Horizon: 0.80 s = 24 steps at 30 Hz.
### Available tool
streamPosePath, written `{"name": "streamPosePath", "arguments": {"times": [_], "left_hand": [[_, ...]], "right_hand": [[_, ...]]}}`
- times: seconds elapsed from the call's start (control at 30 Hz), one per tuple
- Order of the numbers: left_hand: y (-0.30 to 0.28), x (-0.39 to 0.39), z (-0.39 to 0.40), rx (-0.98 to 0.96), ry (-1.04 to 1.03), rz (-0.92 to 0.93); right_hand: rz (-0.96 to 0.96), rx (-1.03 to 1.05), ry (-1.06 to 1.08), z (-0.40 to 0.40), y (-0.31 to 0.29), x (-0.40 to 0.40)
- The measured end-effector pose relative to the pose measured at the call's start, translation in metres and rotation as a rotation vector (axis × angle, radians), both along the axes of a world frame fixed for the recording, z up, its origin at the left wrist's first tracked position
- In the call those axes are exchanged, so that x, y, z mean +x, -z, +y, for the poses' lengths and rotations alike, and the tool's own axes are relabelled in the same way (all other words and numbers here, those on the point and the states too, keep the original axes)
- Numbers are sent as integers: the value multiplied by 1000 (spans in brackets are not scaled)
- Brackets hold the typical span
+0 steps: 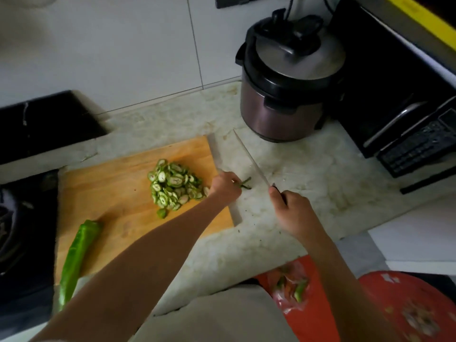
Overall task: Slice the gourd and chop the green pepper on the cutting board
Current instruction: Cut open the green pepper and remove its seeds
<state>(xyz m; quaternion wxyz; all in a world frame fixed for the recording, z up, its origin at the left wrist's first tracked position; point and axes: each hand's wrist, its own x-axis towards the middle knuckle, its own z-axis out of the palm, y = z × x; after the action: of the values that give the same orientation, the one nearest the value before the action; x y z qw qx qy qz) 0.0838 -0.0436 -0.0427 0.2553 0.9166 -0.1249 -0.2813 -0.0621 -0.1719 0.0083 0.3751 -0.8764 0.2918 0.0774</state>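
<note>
Gourd slices [172, 185] heaped mid cutting board [118, 183]; whole green pepper [76, 257] overhangs board's near-left edge.

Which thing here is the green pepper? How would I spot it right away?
Find the wooden cutting board on the pale counter. The green pepper lies across its near left corner, partly overhanging. It is one long, whole, smooth pod, unlike the heap of gourd slices farther back.

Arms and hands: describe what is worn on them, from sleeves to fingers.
Both forearms are bare along all of their visible length; no sleeve or cuff shows. The left hand and the right hand wear no gloves. No watch, bracelet or ring can be seen on the sides that face the camera. The picture is too soft to show nails or fine marks.
</note>
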Motion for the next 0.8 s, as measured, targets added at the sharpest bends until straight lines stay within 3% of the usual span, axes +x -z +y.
{"name": "streamPosePath", "arguments": {"times": [0.17,0.27,0.37,0.57,0.8], "left_hand": [[-4,-9,12,-224,-301,45],[-12,-17,51,-397,-443,4],[-22,-26,107,-443,-551,-48],[-36,-37,213,-317,-780,-183],[-21,-46,300,68,-831,-385]], "right_hand": [[-37,83,-26,-9,3,1],[-89,121,-97,-3,0,6],[-168,176,-168,13,-1,18],[-221,242,-393,65,2,52],[-182,240,-558,140,9,79]]}}
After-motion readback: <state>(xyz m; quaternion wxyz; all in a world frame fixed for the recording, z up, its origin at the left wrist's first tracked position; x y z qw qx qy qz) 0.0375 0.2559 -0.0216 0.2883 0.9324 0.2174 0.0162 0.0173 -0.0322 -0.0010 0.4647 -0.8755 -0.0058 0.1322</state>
